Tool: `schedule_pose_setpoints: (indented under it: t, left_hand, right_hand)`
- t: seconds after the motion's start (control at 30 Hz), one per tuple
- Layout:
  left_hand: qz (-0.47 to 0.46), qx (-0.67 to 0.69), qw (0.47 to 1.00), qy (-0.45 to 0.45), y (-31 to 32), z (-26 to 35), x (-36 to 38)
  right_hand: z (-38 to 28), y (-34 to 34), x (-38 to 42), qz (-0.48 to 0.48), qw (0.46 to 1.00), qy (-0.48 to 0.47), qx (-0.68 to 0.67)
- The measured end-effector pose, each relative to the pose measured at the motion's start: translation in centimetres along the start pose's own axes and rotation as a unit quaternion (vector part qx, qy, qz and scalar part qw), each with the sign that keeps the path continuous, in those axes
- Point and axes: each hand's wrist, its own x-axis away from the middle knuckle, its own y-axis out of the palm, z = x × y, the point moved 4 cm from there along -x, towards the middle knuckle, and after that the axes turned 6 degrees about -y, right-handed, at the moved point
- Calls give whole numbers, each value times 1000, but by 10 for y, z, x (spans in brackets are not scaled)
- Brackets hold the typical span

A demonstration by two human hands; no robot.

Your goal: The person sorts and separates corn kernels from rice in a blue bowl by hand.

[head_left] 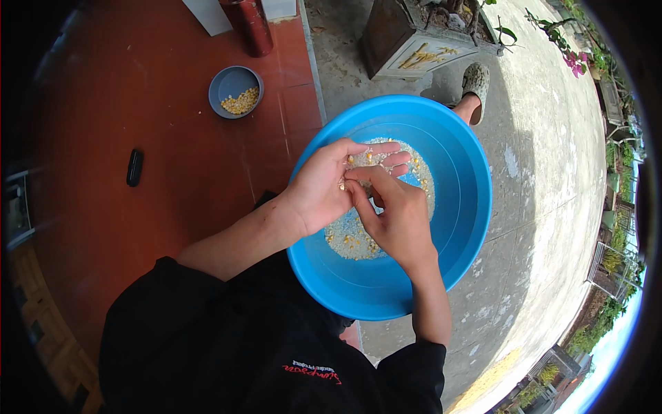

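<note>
My left hand [324, 181] is held palm up over a blue basin [452, 207], its fingers stretched out and slightly cupped. Pale grains like rice and some yellow corn kernels [369, 159] lie on its palm and fingers. Just above that palm, my right hand [396, 217] has thumb and index finger pinched together; whatever is between the tips is too small to make out. Below both hands, a layer of pale grains [355, 246] mixed with corn kernels covers part of the basin's bottom.
On the red tiled floor [186, 207] stand a grey bowl [224, 84] with corn kernels, a dark red cylinder [248, 27] and a small black object [134, 168]. A square planter [414, 45] stands on the concrete beyond the basin. A foot in a clog [476, 90] shows beside the basin.
</note>
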Motion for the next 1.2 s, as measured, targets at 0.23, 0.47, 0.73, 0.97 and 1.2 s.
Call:
schedule_pose_setpoints:
  t: [0.23, 0.47, 0.73, 0.97, 1.2]
  left_hand:
    - [21, 4, 1000, 8, 2, -1, 1]
    - [4, -21, 1000, 10, 2, 0, 0]
    - [-21, -42, 999, -7, 1, -3, -2]
    - [-27, -45, 998, -15, -6, -7, -4]
    - [62, -4, 998, -1, 8, -4, 7]
  right_hand:
    - [15, -4, 7, 111, 932, 139, -316]
    - [14, -12, 6, 53, 935, 156, -313]
    - [1, 2, 1, 128, 990, 56, -36]
    - [-5, 1, 0, 128, 989, 76, 2]
    - [5, -12, -1, 137, 933, 193, -270]
